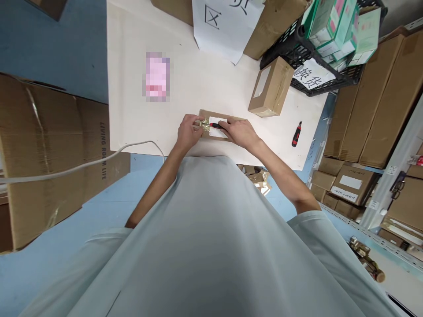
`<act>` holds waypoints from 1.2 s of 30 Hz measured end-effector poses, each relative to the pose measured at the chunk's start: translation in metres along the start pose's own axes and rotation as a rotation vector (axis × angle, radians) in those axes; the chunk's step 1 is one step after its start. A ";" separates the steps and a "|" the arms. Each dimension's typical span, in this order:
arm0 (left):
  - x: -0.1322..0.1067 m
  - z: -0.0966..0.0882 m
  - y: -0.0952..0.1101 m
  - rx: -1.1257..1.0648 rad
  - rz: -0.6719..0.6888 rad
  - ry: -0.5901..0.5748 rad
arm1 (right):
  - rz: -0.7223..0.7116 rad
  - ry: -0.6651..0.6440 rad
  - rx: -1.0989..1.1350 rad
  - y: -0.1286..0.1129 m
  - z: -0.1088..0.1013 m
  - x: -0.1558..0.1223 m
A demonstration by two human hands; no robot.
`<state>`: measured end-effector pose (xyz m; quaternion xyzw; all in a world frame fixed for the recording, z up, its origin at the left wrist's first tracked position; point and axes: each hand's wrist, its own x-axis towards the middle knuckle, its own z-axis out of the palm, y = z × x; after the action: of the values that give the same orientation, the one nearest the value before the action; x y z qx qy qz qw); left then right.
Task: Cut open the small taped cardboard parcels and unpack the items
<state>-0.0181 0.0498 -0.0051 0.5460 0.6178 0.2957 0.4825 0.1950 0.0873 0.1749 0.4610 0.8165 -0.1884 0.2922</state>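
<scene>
A small flat cardboard box (pixel 216 136) with a white label and clear tape lies on the white table, close to my body. My left hand (pixel 189 132) grips its taped left end, fingers bent and thumb nearly meeting them over the tape. From the right, my right hand (pixel 240 132) reaches over the box and is closed on a slim tool (pixel 216 126) with a black-and-red handle. The tool's thin tip points left, toward my left fingers; its exact kind is hard to make out.
A red-and-black utility knife (pixel 296 134) lies at the table's right. Behind are a taller cardboard box (pixel 271 87) and a black crate (pixel 302 48) of green-and-white boxes. A blurred pink item (pixel 156 76) lies left. A white cable (pixel 132 145) crosses the left edge.
</scene>
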 end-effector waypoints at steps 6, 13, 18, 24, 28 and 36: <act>0.000 0.000 0.003 0.041 -0.017 0.008 | -0.031 -0.033 -0.005 -0.006 -0.003 0.012; -0.003 0.005 0.014 0.084 -0.030 0.051 | 0.020 -0.111 -0.080 -0.005 -0.009 0.008; -0.006 0.010 0.022 0.108 -0.044 0.070 | 0.061 -0.129 -0.076 0.007 -0.012 -0.013; -0.009 0.011 0.026 0.147 -0.067 0.119 | 0.198 -0.191 -0.074 0.058 0.000 -0.052; -0.010 0.014 0.031 0.150 -0.087 0.151 | 0.152 -0.113 0.032 0.077 0.011 -0.075; -0.016 0.020 0.036 0.198 -0.065 0.195 | 0.030 -0.029 0.117 0.046 0.028 -0.041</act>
<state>0.0134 0.0393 0.0245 0.5395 0.7052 0.2691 0.3732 0.2602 0.0682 0.1788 0.4868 0.7927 -0.2380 0.2792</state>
